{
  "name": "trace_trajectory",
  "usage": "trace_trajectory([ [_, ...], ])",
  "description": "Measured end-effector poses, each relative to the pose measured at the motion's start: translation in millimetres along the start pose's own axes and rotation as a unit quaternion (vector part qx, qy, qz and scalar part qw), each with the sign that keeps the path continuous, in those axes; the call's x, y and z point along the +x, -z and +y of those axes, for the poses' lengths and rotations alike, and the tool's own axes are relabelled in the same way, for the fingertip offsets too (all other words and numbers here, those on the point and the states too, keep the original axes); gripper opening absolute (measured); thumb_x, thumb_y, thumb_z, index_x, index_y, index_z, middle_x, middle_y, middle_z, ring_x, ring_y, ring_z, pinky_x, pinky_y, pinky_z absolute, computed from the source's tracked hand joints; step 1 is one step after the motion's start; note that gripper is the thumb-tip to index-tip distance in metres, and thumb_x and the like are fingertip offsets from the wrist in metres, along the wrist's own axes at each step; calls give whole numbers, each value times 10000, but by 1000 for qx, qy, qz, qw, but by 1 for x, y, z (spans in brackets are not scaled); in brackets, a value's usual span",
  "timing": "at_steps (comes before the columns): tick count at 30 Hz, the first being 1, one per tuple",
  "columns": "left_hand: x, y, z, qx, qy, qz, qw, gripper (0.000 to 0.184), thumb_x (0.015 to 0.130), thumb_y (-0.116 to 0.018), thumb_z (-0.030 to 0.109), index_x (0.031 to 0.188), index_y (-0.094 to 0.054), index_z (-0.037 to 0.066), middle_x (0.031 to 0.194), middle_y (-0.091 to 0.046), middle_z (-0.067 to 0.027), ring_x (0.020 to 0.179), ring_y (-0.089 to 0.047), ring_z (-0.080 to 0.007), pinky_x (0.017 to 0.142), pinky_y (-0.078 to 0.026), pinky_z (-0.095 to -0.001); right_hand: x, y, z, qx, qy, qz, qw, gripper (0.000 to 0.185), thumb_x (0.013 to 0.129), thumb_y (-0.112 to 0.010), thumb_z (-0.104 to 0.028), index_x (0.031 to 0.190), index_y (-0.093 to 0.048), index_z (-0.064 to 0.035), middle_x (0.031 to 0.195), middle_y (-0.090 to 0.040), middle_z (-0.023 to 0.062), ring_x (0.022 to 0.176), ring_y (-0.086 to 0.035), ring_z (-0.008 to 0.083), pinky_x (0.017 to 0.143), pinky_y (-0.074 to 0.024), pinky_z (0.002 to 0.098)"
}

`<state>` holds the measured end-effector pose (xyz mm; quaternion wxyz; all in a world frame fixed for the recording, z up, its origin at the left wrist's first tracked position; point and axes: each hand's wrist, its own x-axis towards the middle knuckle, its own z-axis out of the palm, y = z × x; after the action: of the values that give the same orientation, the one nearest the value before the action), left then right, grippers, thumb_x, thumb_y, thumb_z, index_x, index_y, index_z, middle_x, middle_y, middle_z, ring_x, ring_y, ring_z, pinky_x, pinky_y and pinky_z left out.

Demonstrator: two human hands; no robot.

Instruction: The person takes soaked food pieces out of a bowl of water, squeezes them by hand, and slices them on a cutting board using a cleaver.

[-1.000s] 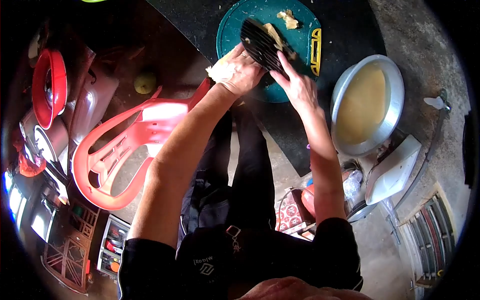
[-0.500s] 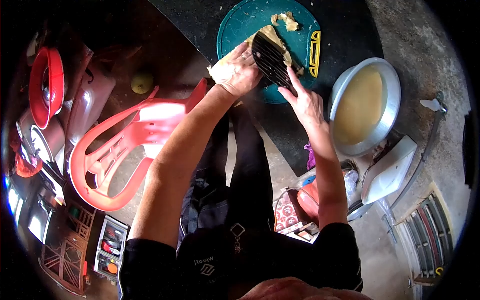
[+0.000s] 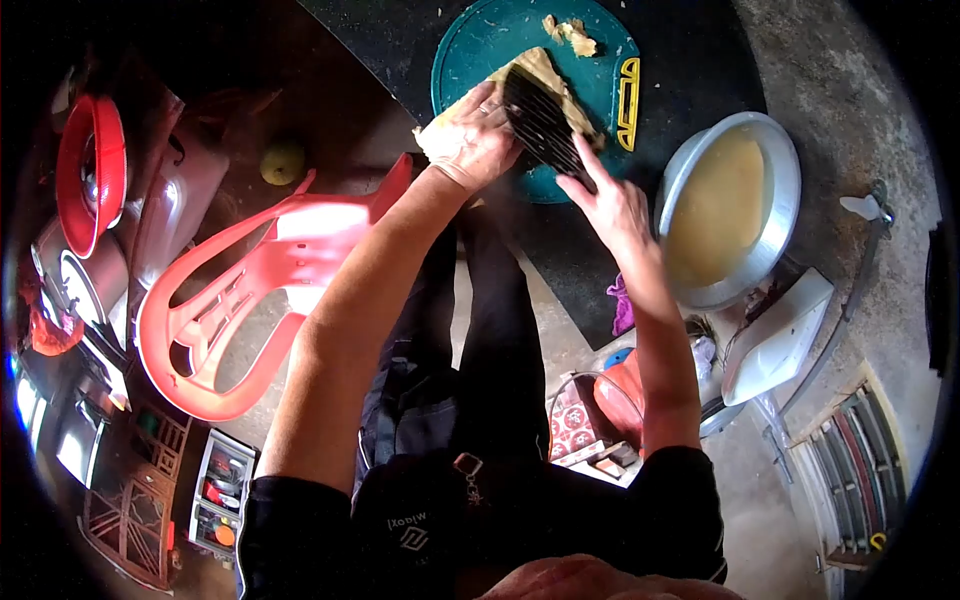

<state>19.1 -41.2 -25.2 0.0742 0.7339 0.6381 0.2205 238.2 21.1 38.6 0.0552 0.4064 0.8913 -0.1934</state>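
Note:
A round teal cutting board (image 3: 470, 50) with a yellow handle lies on the dark table. On it rests a flat, folded slab of pale yellow food (image 3: 540, 66), its exact kind unclear. My left hand (image 3: 474, 140) presses down on the slab with bent fingers, holding it against the board. In my right hand (image 3: 612, 200) is a black kitchen knife (image 3: 545, 120) with a broad, ridged blade, gripped by its handle. The blade is over the slab, right beside my left fingers. Torn pale scraps (image 3: 577, 38) lie at the board's far side.
Right of the board stands a metal basin (image 3: 790, 190) of cloudy yellowish liquid. A white rectangular tray (image 3: 780, 340) leans below it. A red plastic chair (image 3: 215, 395) is at my left, near a round yellow-green fruit (image 3: 283, 163). A hose (image 3: 850, 290) runs along the right.
The knife blade has shifted slightly along the slab, and more of the slab's far edge shows. My left hand stays pressed in nearly the same place.

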Motion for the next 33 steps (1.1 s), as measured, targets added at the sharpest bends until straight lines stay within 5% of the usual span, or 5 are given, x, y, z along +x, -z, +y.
trace_trajectory([
  [4, 7, 5, 1, -32, -22, 92, 995, 223, 703, -684, 189, 896, -692, 77, 950, -663, -55, 1061, -581, -256, 1042, -377, -399, -2, -5, 7, 2, -7, 4, 1000, 611, 851, -597, -539, 1382, -450, -275, 463, -537, 160, 434, -579, 365, 408, -454, 442],
  [11, 6, 2, 3, -1, -3, 102, 995, 242, 802, -685, 268, 970, -694, 94, 1019, -678, -64, 1022, -625, -240, 966, -454, -395, 100, -30, -10, 47, 55, 53, 996, 628, 894, -495, -591, 1393, -435, -214, 423, -467, 55, 324, -446, 137, 295, -374, 271],
  [20, 2, 4, 1, -18, -20, 49, 998, 302, 697, -688, 204, 969, -687, 71, 1013, -656, -62, 1134, -551, -245, 1063, -372, -404, -4, 11, 9, 5, 11, -34, 999, 628, 850, -590, -549, 1385, -446, -252, 469, -547, 162, 437, -581, 376, 391, -449, 459],
  [30, 2, 1, 4, -45, 22, 73, 996, 216, 787, -683, 258, 944, -693, 111, 907, -664, -66, 892, -641, -233, 927, -470, -361, 95, -33, -4, 30, 86, 45, 995, 645, 886, -482, -620, 1418, -386, -267, 503, -569, 101, 394, -562, 183, 340, -455, 307],
  [33, 8, -3, 3, -34, -15, 128, 991, 254, 814, -661, 194, 1044, -672, 87, 1036, -673, -62, 1047, -610, -241, 995, -430, -407, 107, -12, 5, 76, 5, 30, 997, 624, 887, -477, -626, 1397, -429, -270, 502, -563, 107, 391, -556, 163, 330, -418, 319],
])
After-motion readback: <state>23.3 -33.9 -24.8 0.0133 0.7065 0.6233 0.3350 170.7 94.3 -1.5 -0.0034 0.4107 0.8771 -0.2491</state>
